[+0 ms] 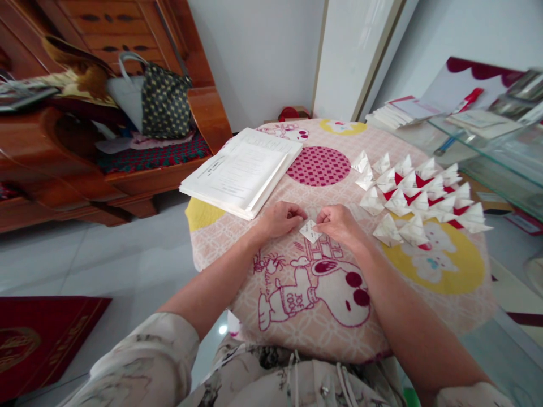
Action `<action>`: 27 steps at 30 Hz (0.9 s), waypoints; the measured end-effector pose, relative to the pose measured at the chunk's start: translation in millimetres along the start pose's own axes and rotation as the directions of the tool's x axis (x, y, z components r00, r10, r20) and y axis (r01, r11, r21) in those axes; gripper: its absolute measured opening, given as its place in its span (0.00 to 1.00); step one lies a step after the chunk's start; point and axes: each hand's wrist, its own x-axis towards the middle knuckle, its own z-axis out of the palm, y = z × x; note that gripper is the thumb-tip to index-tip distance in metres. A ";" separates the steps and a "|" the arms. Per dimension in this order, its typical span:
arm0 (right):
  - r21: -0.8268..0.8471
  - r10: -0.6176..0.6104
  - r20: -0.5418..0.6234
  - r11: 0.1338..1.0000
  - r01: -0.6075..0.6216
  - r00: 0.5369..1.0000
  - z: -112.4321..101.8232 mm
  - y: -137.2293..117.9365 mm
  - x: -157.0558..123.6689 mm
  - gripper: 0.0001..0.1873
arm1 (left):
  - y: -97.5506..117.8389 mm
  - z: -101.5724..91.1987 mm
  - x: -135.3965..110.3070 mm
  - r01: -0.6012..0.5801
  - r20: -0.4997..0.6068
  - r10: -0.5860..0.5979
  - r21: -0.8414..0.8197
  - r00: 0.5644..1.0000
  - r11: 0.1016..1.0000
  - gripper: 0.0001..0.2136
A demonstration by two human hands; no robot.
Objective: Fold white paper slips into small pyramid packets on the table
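Observation:
A small diamond-shaped piece of folded paper (pixel 311 231) with printed marks lies low over the cloth between my two hands. My right hand (pixel 338 224) pinches its right corner between thumb and fingertips. On the other side, my left hand (pixel 281 220) has its fingers curled together at the paper's upper left edge, thumb tucked partly out of sight. To the right stand several pointed folded paper pieces (pixel 388 230) in rows, with red showing between some of them. Beyond my left hand lies a stack of printed sheets (pixel 237 175).
A patterned cloth (pixel 314 345) covers the round table. At the right, a glass shelf (pixel 500 155) with papers and a red marker (pixel 469 100) stands close to the table edge. A wooden bench (pixel 161 175) with a handbag (pixel 165 102) is at the left.

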 end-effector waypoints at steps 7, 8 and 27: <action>0.009 -0.032 -0.007 0.999 0.032 0.999 0.1 -0.5 -3.3 0.06 | 10.7 14.1 7.3 -0.018 -0.085 0.032 0.164 0.996 0.986 0.07; 0.017 -0.036 -0.005 0.999 0.036 0.999 0.1 0.1 -3.6 0.05 | 10.3 14.8 8.0 -0.014 -0.082 0.027 0.150 0.996 0.989 0.07; 0.350 -0.072 -0.079 0.932 0.096 0.994 -11.2 7.5 -11.5 0.22 | 18.7 18.1 -1.8 0.044 0.002 -0.061 -0.716 0.998 0.697 0.02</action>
